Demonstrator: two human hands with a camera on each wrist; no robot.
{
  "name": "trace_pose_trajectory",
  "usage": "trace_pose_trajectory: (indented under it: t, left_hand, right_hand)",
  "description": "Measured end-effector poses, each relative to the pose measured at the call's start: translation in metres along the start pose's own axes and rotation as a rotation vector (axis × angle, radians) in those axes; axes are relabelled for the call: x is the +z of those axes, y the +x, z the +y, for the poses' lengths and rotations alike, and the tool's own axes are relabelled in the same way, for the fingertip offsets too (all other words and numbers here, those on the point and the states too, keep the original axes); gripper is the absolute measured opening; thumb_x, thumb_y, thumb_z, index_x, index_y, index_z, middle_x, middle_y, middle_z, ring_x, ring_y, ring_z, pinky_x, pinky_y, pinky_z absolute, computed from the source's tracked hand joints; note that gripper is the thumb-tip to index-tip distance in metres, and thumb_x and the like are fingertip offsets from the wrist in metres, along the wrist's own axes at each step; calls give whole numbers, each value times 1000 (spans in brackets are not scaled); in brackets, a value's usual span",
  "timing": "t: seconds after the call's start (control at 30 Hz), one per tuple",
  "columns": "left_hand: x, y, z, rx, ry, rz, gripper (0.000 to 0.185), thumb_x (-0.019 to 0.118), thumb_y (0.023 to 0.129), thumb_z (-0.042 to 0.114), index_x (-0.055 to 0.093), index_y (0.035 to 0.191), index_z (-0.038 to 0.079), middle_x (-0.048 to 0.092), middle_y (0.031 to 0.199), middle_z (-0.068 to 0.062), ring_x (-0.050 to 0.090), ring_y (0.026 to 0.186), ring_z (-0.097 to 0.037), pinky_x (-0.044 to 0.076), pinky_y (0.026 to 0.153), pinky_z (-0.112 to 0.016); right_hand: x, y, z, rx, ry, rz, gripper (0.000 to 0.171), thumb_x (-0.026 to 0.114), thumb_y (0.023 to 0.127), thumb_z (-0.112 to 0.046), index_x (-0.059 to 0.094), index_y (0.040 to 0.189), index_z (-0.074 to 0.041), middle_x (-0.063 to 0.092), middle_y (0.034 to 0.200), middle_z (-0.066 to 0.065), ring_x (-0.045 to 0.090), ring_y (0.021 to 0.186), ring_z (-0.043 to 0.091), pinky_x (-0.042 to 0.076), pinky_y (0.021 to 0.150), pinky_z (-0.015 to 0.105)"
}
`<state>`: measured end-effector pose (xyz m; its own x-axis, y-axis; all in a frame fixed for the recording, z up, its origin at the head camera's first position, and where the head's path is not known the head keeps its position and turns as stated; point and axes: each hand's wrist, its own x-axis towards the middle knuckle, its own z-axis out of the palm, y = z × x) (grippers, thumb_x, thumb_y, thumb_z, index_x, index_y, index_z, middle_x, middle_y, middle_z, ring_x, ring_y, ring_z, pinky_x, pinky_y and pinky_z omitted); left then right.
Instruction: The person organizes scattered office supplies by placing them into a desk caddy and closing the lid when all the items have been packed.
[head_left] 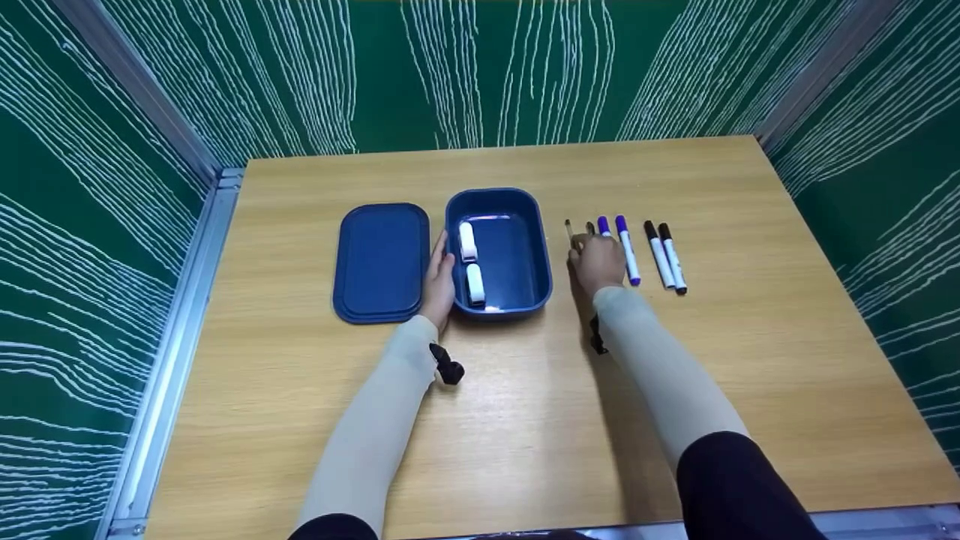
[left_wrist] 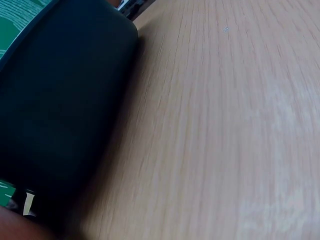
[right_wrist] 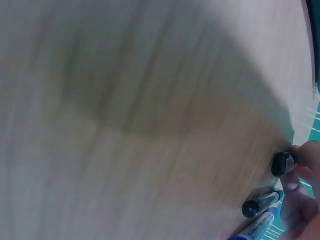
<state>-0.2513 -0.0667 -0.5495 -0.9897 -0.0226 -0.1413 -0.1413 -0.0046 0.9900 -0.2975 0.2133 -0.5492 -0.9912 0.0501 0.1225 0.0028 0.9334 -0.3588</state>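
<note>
A blue rectangular box (head_left: 534,307) stands in the middle of the table, with two small white oblong items (head_left: 468,241) along its left inner side. My left hand (head_left: 437,289) rests against the box's left wall, fingers fairly straight; the left wrist view shows mostly the dark outer wall (left_wrist: 60,100). My right hand (head_left: 602,262) is over the pens right of the box. In the right wrist view its thumb and finger pinch a pen by its black end (right_wrist: 283,164). Another black-ended pen (right_wrist: 252,207) lies beside it. The hand hides most of both pens in the head view.
Left of the box lies its blue lid (head_left: 382,262). Two purple-capped markers (head_left: 628,251) and two black-capped markers (head_left: 660,253) lie to the right of my right hand. Green walls with white streaks (head_left: 450,75) border the wooden table (head_left: 510,405).
</note>
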Motion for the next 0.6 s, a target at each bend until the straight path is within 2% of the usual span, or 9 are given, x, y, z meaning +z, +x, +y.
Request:
trace_pose_trajectory:
  t: [0.1,0.27,0.47,0.6]
  left_hand:
    - [0,0,0,-6,-2,0,49,32,109,27,23,157,35,18,164,7,13,152,-18,13,123,-42]
    - [0,-1,1,-8,-9,-2,50,32,109,27,23,157,35,18,164,7,13,152,-19,13,123,-43]
    - [0,-1,1,4,-7,-6,49,31,109,27,23,157,34,18,164,7,14,152,-19,13,123,-42]
    - [0,-1,1,-12,-9,0,49,32,109,28,23,157,35,18,164,8,13,152,-19,12,123,-43]
  right_hand:
    - [0,0,0,13,14,-10,24,64,92,-17,74,114,-9,74,104,13,67,96,34,51,87,48]
    - [-1,-2,-1,18,40,-2,26,64,92,-16,73,115,-10,74,99,12,66,85,30,51,80,46]
    - [1,-3,-2,9,52,27,28,64,90,-15,74,115,-10,75,97,12,65,81,28,51,79,46]
    - [0,-2,-3,34,150,6,33,61,91,-12,70,122,-8,73,106,14,67,85,29,54,80,44]
